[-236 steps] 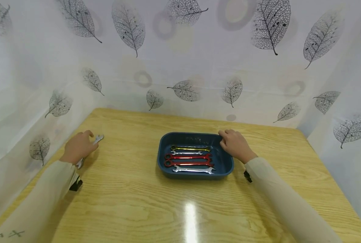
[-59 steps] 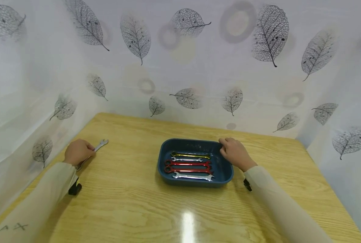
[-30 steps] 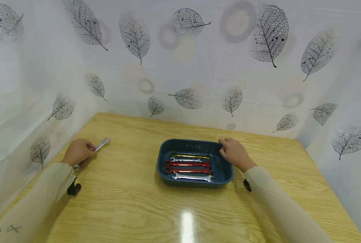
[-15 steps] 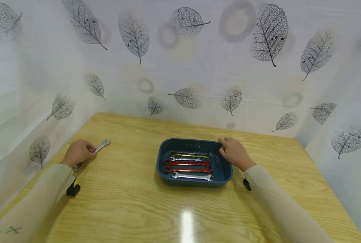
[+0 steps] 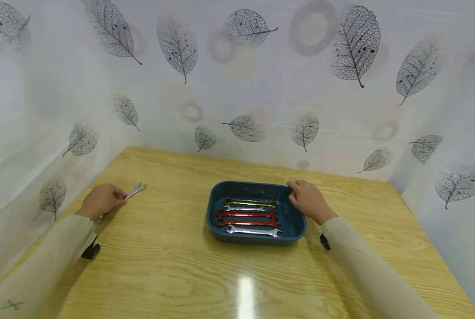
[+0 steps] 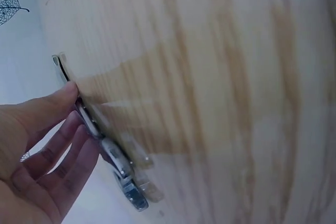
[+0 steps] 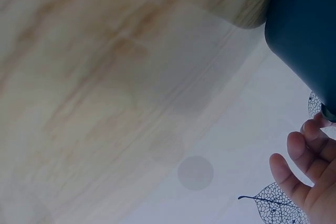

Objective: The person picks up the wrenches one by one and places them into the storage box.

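Observation:
At the table's left side my left hand pinches a silver open-end wrench near its middle. One forked end points away to the right, and the other shows below the hand. In the left wrist view the thumb lies on the near side of the wrench, with the fingers beneath, and the wrench is close to the tabletop. My right hand grips the rim of a dark blue tray at its back right corner. The right wrist view shows the tray's outer wall and several loosely bent fingertips.
Inside the tray lie a yellow wrench, a small silver wrench, two red wrenches and a larger silver wrench, roughly parallel. A leaf-print curtain surrounds the wooden table at the back and sides.
The left hand, spread over the wrench at first, now pinches it, and the wrench has shifted slightly right. The view has tilted a little; the right hand stays at the tray's corner.

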The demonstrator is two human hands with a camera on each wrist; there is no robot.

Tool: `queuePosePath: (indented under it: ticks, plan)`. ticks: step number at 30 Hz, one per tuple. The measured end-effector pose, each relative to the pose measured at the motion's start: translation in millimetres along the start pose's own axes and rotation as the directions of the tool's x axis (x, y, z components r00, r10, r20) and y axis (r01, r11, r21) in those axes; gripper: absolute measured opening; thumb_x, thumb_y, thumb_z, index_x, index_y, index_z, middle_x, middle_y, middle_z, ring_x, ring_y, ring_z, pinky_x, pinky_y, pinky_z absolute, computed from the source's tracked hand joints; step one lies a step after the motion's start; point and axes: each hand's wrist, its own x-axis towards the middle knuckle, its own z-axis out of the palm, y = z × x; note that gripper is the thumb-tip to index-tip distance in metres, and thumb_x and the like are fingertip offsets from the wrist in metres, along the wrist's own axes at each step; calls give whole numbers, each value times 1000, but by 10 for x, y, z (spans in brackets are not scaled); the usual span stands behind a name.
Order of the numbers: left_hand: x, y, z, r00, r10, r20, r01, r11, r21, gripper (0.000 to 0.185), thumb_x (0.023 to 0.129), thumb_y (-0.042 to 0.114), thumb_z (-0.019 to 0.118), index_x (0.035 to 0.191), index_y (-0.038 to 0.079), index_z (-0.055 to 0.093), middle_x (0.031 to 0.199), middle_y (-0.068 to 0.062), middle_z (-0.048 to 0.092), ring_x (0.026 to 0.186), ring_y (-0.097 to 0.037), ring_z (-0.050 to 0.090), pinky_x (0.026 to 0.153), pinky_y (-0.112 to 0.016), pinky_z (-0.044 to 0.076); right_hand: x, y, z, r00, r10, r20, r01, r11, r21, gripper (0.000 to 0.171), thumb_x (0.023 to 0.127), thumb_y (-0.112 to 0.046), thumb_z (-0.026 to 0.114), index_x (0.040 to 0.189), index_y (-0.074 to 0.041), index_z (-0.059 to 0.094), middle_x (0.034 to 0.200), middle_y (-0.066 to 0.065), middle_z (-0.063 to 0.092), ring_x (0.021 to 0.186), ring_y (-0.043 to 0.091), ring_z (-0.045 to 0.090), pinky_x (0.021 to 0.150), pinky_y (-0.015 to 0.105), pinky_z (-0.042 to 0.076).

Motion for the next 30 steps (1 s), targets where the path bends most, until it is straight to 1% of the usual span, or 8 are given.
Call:
queuePosePath:
  ticks: [4, 10, 14, 18, 25, 30]
  plan:
    - [4, 9, -10, 1000, -6, -3, 6, 1000, 6, 23, 80, 12, 69, 94, -6, 71, 84, -20, 69, 68, -27, 63, 58, -40, 49, 0, -3, -4, 1000, -7, -12, 7, 1000, 3, 3, 82, -6, 52, 82, -7, 48, 62, 3, 40, 55, 16, 35, 53, 29, 29]
    - [36, -23, 11, 999, 18, -40, -18, 1000, -5, 20, 79, 11, 69, 90, -6, 71, 79, -17, 70, 65, -23, 62, 59, -39, 49, -4, 21, 18, 1000, -4, -14, 4, 1000, -2, 4, 81, -6, 51, 82, -8, 47, 62, 3, 39, 55, 16, 35, 53, 28, 28]
    - [20, -54, 40, 998, 22, -59, -24, 999, -35, 20, 79, 11, 69, 90, -6, 71, 76, -15, 70, 62, -19, 61, 58, -37, 49, -5, 20, 21, 1000, -7, -21, 7, 1000, 3, 4, 81, -5, 51, 82, -8, 48, 61, 3, 39, 55, 17, 35, 53, 29, 29]
    - [12, -71, 62, 997, 7, -70, -11, 998, -63, 21, 79, 12, 69, 90, -6, 71, 75, -13, 70, 60, -15, 60, 57, -35, 49, -6, 13, 11, 1000, -6, -15, 7, 1000, 10, 2, 83, -7, 50, 82, -6, 48, 61, 3, 39, 55, 17, 35, 53, 29, 29]
    - [12, -76, 81, 998, -18, -53, 13, 995, -95, 20, 79, 11, 68, 89, -5, 71, 75, -11, 69, 60, -13, 58, 55, -31, 47, -7, 14, 7, 1000, -3, -12, 3, 1000, 9, 3, 82, -6, 51, 82, -7, 48, 61, 3, 39, 55, 17, 35, 53, 29, 29]
    - [6, -60, 75, 999, -15, -44, 11, 995, -98, 19, 78, 10, 67, 88, -5, 70, 74, -10, 68, 60, -12, 57, 56, -31, 47, -8, 21, 13, 1000, -3, -11, 3, 1000, 9, 4, 82, -6, 52, 82, -8, 48, 62, 3, 39, 56, 17, 36, 53, 29, 29]
